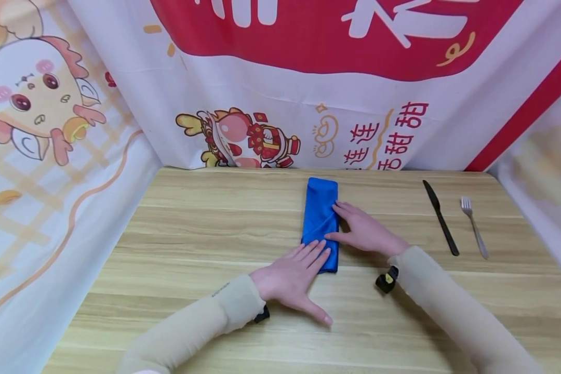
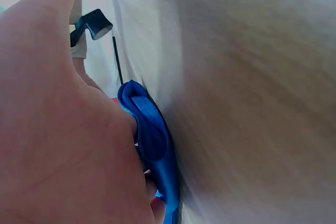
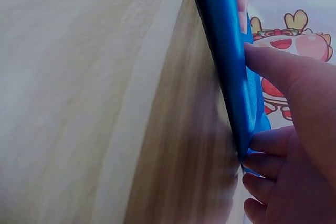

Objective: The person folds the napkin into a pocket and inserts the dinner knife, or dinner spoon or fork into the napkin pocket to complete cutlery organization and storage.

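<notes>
A blue satiny cloth napkin, folded into a long narrow strip, lies on the wooden table. The left hand rests its straight fingers on the near-left part of the strip, its thumb spread out over the bare wood. From the right side, the right hand touches the strip's right edge with thumb and fingertips spread apart. Looped layers show at the near end of the napkin in the left wrist view. In the right wrist view, the right thumb and fingers press along the folded edge of the napkin.
A black knife and a silver fork lie at the right of the wooden table. Behind the table hangs a printed red and white cloth. Small black wrist cameras sit under the sleeves.
</notes>
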A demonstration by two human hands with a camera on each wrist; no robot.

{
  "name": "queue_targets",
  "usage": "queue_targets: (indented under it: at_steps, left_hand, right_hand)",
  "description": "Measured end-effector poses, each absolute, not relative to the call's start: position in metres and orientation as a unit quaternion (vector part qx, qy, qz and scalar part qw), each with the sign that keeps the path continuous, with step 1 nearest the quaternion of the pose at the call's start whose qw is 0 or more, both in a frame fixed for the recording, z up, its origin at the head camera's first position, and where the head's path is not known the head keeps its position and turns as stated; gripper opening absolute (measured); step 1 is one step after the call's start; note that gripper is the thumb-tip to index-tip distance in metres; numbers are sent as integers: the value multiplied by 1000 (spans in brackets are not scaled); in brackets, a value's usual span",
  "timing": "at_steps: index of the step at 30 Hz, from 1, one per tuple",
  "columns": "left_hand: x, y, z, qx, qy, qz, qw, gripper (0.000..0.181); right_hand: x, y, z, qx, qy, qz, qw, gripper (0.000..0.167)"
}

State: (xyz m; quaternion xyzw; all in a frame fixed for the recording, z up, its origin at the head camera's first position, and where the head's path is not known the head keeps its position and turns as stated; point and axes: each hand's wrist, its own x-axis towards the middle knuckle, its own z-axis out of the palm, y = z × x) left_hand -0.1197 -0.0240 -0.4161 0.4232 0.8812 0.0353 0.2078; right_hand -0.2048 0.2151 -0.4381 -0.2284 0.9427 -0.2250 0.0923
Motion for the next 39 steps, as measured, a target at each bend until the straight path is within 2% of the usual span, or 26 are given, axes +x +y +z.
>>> queue_targets:
  at_steps: [9,15,21,29,35,39]
  left_hand:
    - [-121,-25,-413,423,876,62,226,129]
    - [-122,-24,-411,419,876,71,227,131]
    - [-121,-23,-412,413,879,67,230,131]
    - [-121,-22,-417,414,882,55,220,134]
    - [-120,-21,-415,413,881,54,224,133]
    - [-120,-22,-414,415,881,54,221,133]
  right_hand:
    - [-209,212,-441,-223,936,-258,88,96]
    - [-211,227,-429,-201,922,-328,46,86]
    - [-215,261,-407,-159,915,-371,-16,74]
    - [-210,317,-378,-61,913,-400,-50,80]
    - [-201,357,-369,-5,913,-403,-59,82]
    - [-197,384,-372,18,905,-418,-82,77]
